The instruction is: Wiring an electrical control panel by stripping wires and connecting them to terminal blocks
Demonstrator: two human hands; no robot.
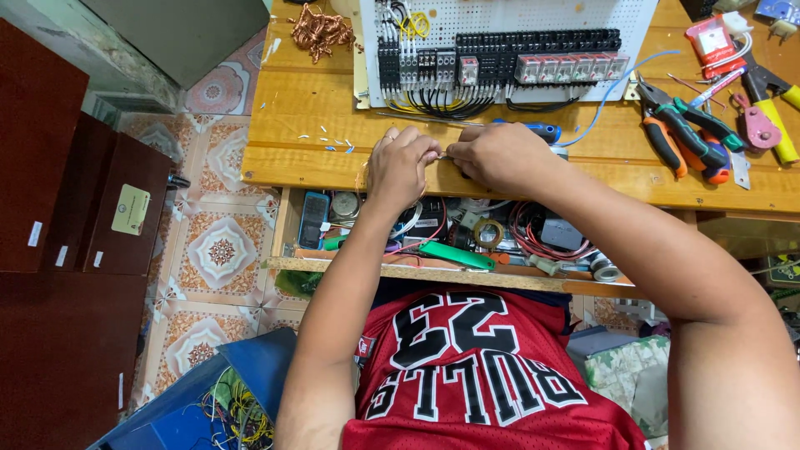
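Left hand [402, 164], right hand [500, 156]: grip pinched on thin wire [443, 155]; control panel [500, 50] behind, pliers [679, 133] right.

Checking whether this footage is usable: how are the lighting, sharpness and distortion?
Head view: even, bright light with soft shadows; left hand and right hand look sharp; mild glare on the wooden bench; wide-angle lens bows the bench edge and stretches the forearms near the frame's bottom.

Head view, steeply down over workbench [333, 158], close.
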